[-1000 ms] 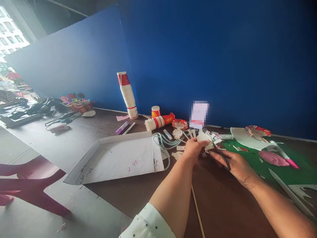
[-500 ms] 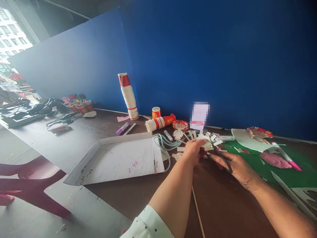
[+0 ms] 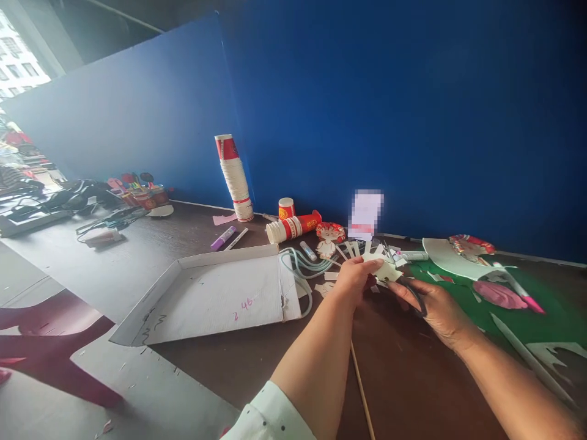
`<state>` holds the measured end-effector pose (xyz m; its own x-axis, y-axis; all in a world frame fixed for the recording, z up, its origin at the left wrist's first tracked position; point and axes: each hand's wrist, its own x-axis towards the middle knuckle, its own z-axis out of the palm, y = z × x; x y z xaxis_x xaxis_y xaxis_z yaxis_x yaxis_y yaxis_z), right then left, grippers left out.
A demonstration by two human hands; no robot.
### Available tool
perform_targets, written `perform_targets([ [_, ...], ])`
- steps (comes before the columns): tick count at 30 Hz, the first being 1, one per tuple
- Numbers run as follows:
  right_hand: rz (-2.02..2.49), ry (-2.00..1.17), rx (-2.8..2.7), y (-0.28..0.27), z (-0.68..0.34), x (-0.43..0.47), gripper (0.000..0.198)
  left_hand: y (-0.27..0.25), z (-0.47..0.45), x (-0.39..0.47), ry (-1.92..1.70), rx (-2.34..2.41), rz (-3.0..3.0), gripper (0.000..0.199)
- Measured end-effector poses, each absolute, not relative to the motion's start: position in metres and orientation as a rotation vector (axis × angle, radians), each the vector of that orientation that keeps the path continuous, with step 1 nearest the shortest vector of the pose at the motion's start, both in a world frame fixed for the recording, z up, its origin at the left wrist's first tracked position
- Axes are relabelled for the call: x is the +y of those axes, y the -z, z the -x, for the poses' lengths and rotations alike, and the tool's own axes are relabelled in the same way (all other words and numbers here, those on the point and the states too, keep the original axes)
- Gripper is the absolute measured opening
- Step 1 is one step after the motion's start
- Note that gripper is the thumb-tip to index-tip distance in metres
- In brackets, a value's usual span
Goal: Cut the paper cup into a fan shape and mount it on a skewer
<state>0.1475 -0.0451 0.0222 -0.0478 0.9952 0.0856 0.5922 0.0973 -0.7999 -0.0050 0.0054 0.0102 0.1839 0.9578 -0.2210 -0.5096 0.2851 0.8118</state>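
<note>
My left hand [image 3: 354,280] is closed on a pale paper piece [image 3: 384,269] whose edge is cut into strips that fan outward; it may be a cut-up paper cup. My right hand [image 3: 438,308] grips dark-handled scissors [image 3: 418,300], with fingers around the handle and the blades at the paper's right side. Behind my left hand lies a paper figure [image 3: 326,247] with a red-and-white ruffled rim. Paper scraps [image 3: 331,276] lie beside that hand. My fingers partly hide the paper's lower side.
An open white cardboard box lid [image 3: 215,293] lies left of my forearm. Behind it stand a tall stack of paper cups [image 3: 236,183] and red cups on their side [image 3: 293,228]. A thin wooden stick [image 3: 362,391] lies between my arms. Right, a green sheet [image 3: 463,293] holds pink paper [image 3: 499,295].
The scissors and my right hand have shifted slightly against the paper, and the paper's right side sits a little differently. The whole view has moved slightly. Both grips stay the same.
</note>
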Motion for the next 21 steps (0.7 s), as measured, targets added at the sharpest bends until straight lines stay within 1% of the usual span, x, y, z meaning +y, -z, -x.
perform_targets([
  [5,1.566,-0.790,-1.689,-0.0194,-0.1502,-0.0430,0.045,-0.0078,0.0035,0.0061,-1.134,0.814,-0.663,0.026],
  [13,1.548,-0.822,-1.686,-0.0202,-0.1470,-0.0448,0.042,-0.0096,0.0032,0.0066,-1.057,0.749,-0.534,0.014],
  [17,1.530,-0.852,-1.666,-0.0203,-0.1458,-0.0447,0.035,-0.0111,0.0035,0.0069,-1.032,0.771,-0.515,0.013],
  [21,1.572,-0.878,-1.614,-0.0171,-0.1490,-0.0426,0.034,-0.0085,0.0028,0.0069,-1.053,0.811,-0.625,0.013],
])
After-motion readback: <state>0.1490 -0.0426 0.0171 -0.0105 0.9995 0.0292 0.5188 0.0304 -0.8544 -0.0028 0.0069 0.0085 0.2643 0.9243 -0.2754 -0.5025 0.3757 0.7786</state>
